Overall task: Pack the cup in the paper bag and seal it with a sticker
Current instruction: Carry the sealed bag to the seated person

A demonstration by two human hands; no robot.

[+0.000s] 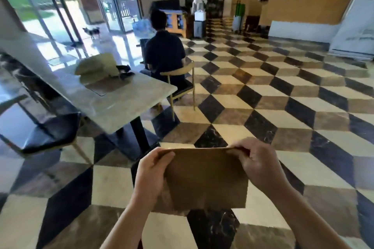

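Note:
A brown paper bag [206, 178] hangs in front of me above the checkered floor, its flat side facing me. My left hand [150, 174] grips its upper left corner, thumb on the near face. My right hand [257, 162] pinches the upper right corner at the top edge. No cup and no sticker can be seen; whatever the bag contains is hidden.
A marble table [121, 103] stands to the left with a pile of brown bags [97, 66] and a dark object on it. A black stool [52, 133] is at its near side. A person [164, 52] sits on a chair beyond the table. Open floor lies ahead and right.

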